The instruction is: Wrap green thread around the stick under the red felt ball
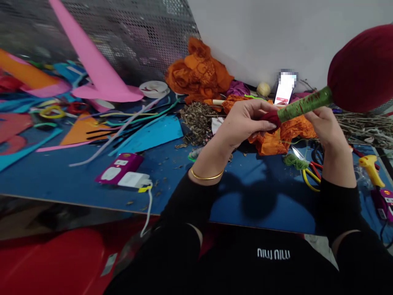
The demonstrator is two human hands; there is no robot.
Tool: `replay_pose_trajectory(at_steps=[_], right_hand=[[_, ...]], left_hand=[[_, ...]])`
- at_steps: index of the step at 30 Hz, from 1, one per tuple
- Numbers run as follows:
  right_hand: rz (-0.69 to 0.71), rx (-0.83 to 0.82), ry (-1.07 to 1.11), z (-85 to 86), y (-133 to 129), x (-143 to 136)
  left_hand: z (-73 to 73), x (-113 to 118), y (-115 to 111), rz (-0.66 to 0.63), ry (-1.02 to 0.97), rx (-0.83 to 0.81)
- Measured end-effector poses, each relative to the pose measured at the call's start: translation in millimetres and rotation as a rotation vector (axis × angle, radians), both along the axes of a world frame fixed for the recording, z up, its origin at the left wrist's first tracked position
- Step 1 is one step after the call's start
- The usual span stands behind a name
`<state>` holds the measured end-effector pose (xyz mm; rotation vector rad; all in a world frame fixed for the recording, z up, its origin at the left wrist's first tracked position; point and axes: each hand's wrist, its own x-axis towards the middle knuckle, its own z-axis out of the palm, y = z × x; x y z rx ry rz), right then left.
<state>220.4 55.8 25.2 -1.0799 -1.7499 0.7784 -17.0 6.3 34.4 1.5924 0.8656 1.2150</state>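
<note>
A club-shaped piece is held up slantwise over the table: a big dark red cloth-covered ball [362,67] on a green-wrapped handle [307,104] with red marks. At the handle's lower end is a small knob of red cloth [272,119]. My left hand [241,123] pinches this knob between thumb and fingers. Close under the ball, my right hand [327,127] supports the handle from behind, its fingertips hidden by it. Orange crinkled cloth [291,133] lies beyond and below the hands. Scissors [302,157] and a tuft of green thread [295,162] are near my right wrist.
Left on the blue table [184,192] are a pink paper cone [95,69], blue sheet [153,133] and a purple power strip [119,168] with a white charger. A lit phone [285,88] leans on the wall. A yellow glue gun [373,170] lies right.
</note>
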Motion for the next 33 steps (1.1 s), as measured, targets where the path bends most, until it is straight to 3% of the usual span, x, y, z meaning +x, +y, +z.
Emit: replay_pose_trajectory(at_steps=[3,6,12,17,22,26,30,33], right_hand=[[0.284,-0.079,0.3,-2.9,-16,-34],[0.36,-0.086,0.331,-7.0,-27,-51],[0.224,0.09,0.086,-1.5,-36,-44],[0.08,0.366,0.119,10.5,-57,-51],[0.154,0.267,0.349,-2.2,-56,-63],[0.097,0.21,0.427,-10.5,-46,-65],[0.106,0.142,0.505,-4.9,-46,-66],[0.026,0.112,0.512,1.8,-53,-68]], left_hand=[[0.6,1,1,0.023,-0.041,-0.024],[1.5,1,2,0.042,-0.047,-0.037],[-5.2,-4,12,0.135,0.036,0.021],[-13.6,-2,17,0.131,0.019,0.018],[-17.5,8,16,0.111,-0.008,0.03],[-18.7,14,16,0.106,0.019,0.022],[-21.6,21,17,0.096,0.006,-0.011],[-25.6,27,18,0.107,0.006,-0.009]])
